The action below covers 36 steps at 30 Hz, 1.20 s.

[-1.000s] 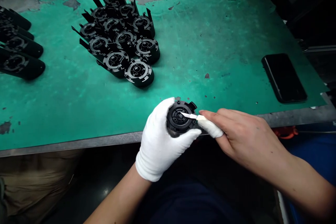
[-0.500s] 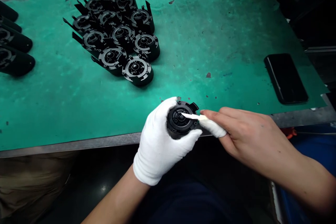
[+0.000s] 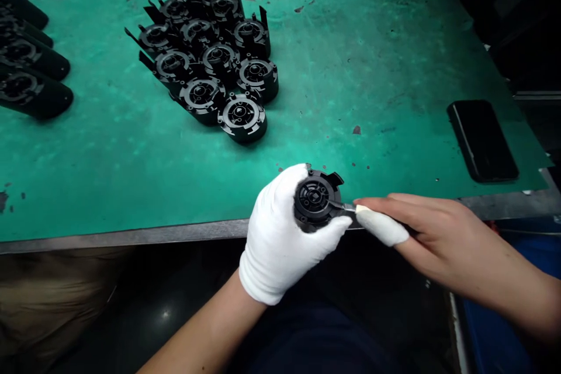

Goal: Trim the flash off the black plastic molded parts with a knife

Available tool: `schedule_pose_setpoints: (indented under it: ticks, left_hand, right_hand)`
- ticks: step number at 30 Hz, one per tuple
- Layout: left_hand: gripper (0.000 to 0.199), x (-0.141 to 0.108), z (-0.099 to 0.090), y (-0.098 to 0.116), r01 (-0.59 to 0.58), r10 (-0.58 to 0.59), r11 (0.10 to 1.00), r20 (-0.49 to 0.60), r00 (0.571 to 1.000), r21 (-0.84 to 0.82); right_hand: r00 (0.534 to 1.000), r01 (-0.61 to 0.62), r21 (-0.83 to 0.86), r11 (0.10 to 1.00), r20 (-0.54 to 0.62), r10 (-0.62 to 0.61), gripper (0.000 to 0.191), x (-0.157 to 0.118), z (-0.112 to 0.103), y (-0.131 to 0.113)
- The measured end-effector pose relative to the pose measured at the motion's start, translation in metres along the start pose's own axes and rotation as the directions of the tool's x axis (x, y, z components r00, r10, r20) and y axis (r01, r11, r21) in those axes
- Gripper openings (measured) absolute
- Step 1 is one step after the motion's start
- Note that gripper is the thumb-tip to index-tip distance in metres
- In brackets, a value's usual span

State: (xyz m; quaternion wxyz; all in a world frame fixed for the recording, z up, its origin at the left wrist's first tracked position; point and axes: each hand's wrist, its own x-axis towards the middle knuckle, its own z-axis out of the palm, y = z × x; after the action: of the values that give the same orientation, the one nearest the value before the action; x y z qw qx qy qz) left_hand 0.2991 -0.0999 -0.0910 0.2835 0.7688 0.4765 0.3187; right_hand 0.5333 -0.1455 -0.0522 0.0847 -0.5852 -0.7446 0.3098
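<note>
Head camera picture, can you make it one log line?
left hand: gloved, holds round black part | right hand: holds bladed tool at the part | green table: black parts grouped, phone at right

No text, label, brand, number or sign can be read in the head view. A faint mark (image 3: pixel 388 130) on the green table mat (image 3: pixel 315 99), between the black smartphone (image 3: pixel 485 141) and the group of black plastic housings (image 3: pixel 219 57), is too weak to tell whether it is writing. On the round black part (image 3: pixel 314 196) in the gloved left hand (image 3: pixel 280 236), the raised details are too small and dark to make out as characters.
</note>
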Motion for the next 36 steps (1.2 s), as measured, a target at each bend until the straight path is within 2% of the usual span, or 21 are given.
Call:
schedule_pose_setpoints:
  ticks: [6, 11, 15, 19, 22, 24, 27, 30, 36]
  left_hand:
    - [0.069, 0.002, 0.001, -0.002, -0.024, 0.024, 0.999, -0.015, 1.0, 0.027]
    - [0.069, 0.002, 0.002, -0.004, -0.022, 0.023, 0.999, -0.02, 1.0, 0.029]
    - [0.069, 0.003, 0.003, -0.004, -0.007, 0.007, 1.0, -0.02, 1.0, 0.012]
    - [0.072, 0.003, 0.005, -0.004, -0.013, 0.013, 1.0, -0.015, 1.0, 0.006]
    - [0.057, 0.003, 0.008, -0.005, -0.042, 0.042, 0.999, 0.0, 0.999, 0.032]
    - [0.047, 0.003, 0.009, -0.004, -0.053, 0.054, 0.997, -0.004, 0.999, 0.063]
    - [0.045, 0.001, 0.009, -0.003, -0.059, 0.059, 0.996, -0.003, 0.998, 0.064]
    - [0.043, 0.001, 0.01, -0.003, -0.06, 0.06, 0.996, -0.008, 0.998, 0.066]
    - [0.045, 0.003, 0.009, -0.004, -0.083, 0.083, 0.994, -0.001, 0.997, 0.075]
  right_hand:
    - [0.997, 0.041, -0.143, 0.989, 0.067, -0.032, 0.035, 0.007, -0.012, 0.007]
    - [0.989, 0.09, -0.148, 0.985, 0.129, -0.071, 0.034, 0.017, -0.022, 0.018]
    - [0.982, 0.151, -0.195, 0.969, 0.14, -0.125, 0.041, 0.028, -0.029, 0.025]
    - [0.988, 0.15, -0.301, 0.942, 0.077, -0.132, 0.039, 0.041, -0.029, 0.027]
    - [0.995, 0.061, -0.381, 0.923, -0.047, -0.086, 0.037, 0.044, -0.024, 0.031]
    - [0.996, 0.032, -0.351, 0.936, -0.062, -0.057, 0.037, 0.043, -0.021, 0.033]
    - [0.999, 0.032, -0.223, 0.974, -0.013, -0.035, 0.035, 0.037, -0.019, 0.034]
    - [0.999, 0.035, -0.132, 0.991, -0.02, -0.038, 0.034, 0.025, -0.022, 0.033]
    - [0.998, 0.031, -0.166, 0.986, 0.06, -0.022, 0.035, 0.006, -0.025, 0.036]
